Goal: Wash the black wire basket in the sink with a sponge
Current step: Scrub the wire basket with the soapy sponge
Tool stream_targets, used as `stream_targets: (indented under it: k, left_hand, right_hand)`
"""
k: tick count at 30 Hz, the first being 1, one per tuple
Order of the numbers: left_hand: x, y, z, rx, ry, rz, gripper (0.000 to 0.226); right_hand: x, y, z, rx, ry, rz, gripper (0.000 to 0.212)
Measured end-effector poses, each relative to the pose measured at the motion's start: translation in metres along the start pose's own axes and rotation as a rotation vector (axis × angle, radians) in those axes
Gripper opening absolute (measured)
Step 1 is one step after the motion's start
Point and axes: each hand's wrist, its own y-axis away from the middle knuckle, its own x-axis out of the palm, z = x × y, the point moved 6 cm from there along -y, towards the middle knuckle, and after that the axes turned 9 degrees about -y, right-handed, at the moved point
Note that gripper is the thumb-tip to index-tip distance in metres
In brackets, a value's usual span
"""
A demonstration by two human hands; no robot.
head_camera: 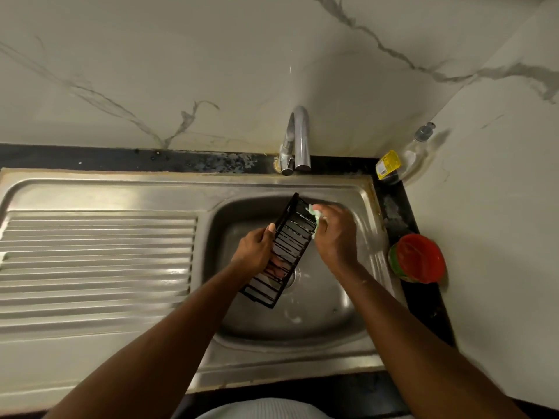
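**Basket held over the basin, sponge on its far end**

The black wire basket (284, 252) is not resting on anything. It hangs tilted above the sink (329, 300), over the drain. One short end points toward the tap (298, 140) at the back edge and the other toward the person.

The left hand (255, 252) grips the basket's left long side. Its thumb lies along the top rail, and its fingers curl underneath, where they show through the wires. The right hand (334, 237) is closed round a pale green sponge (314, 217) and presses it against the basket's far right edge. That hand is blurred, so the exact lie of its fingers cannot be told.

The basket looks light and stiff, a frame of thin rails with open gaps, so one hand should carry it easily. Wet, soapy wire is likely to be slippery, and thin wire gives the fingers little to hold. Wrapping the fingers round a long side rail, as the left hand does, seems the safest hold. The soft sponge will probably catch on the wires, so each stroke would push against that one-handed hold.

A ribbed draining board (96, 261) fills the sink's left side. On the worktop, a clear bottle (414, 152) stands at the back right corner, and a red bowl (420, 258) sits along the right edge.
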Motion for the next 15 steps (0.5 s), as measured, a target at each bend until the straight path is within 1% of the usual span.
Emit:
stream_targets:
  k: [1, 3, 4, 6, 7, 9, 10, 11, 12, 15]
  left_hand:
    - [0.0, 0.001, 0.001, -0.006, 0.012, -0.006, 0.047]
    - [0.0, -0.002, 0.001, -0.004, 0.047, -0.064, 0.052]
    - [0.0, -0.004, 0.001, -0.015, 0.053, -0.094, 0.053]
    - [0.002, -0.005, 0.003, -0.038, 0.077, -0.118, 0.052]
    - [0.003, -0.004, 0.005, -0.047, 0.081, -0.124, 0.05]
    - [0.005, -0.003, 0.015, -0.074, 0.122, -0.117, 0.05]
    - [0.008, -0.001, 0.017, -0.087, 0.182, -0.097, 0.05]
    - [0.01, 0.002, 0.017, -0.11, 0.244, -0.071, 0.049]
    - [0.013, 0.004, 0.014, -0.124, 0.287, -0.048, 0.047]
    - [0.014, 0.009, 0.006, -0.131, 0.278, -0.011, 0.043]
  right_hand:
    - [0.01, 0.011, 0.01, -0.044, -0.002, 0.051, 0.033]
    - [0.035, 0.047, 0.037, -0.188, -0.024, 0.176, 0.034]
    - [0.041, 0.065, 0.046, -0.231, -0.046, 0.204, 0.035]
    - [0.044, 0.083, 0.048, -0.235, -0.088, 0.232, 0.033]
    - [0.043, 0.085, 0.047, -0.264, -0.109, 0.262, 0.034]
    - [0.039, 0.079, 0.043, -0.412, -0.106, 0.354, 0.037]
    - [0.034, 0.072, 0.04, -0.489, -0.083, 0.378, 0.039]
    - [0.028, 0.058, 0.036, -0.529, -0.054, 0.372, 0.039]
    - [0.021, 0.039, 0.029, -0.519, -0.03, 0.34, 0.039]
    - [0.005, -0.02, 0.0, -0.357, 0.051, 0.234, 0.032]
